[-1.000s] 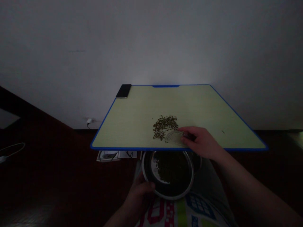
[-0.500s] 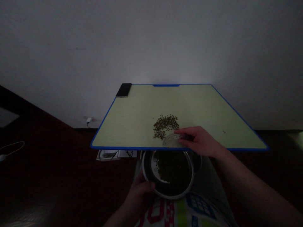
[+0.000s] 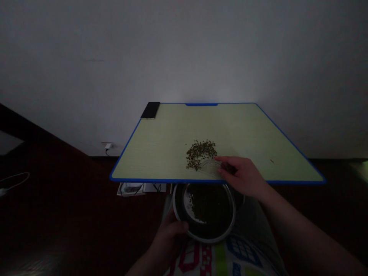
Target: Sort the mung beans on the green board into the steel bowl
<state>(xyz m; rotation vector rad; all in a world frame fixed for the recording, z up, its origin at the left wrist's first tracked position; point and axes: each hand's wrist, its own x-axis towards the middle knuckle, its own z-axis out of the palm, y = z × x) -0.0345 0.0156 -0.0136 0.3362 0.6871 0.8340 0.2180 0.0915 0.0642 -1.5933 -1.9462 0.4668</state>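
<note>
Dim grey wall stands behind a pale counter with a blue border, and a dark phone lies at its far left corner. Near the counter's front, a loose patch of small brown grains spreads in a rough crescent, open toward the near right.

The person's right hand comes in from the right, low over the counter. Its grip is closed, thumb and fingers pinched on the right end of what looks like a clear protractor, with the forefinger reaching along the far side. That piece points left from the grip, its long axis running roughly side to side and its curved edge turned away from the person. The grains lie to the left of the grip and farther off, just beyond the curve; a few seem to touch it, though the dimness makes this hard to tell.

The right hand is the nearer one to the grains. Lower down, the left hand is clamped on the near left rim of a metal bowl, thumb over the edge, other fingers mostly hidden. The bowl sits below the counter's front edge, directly on the near side of the grains, with dark contents inside.
</note>
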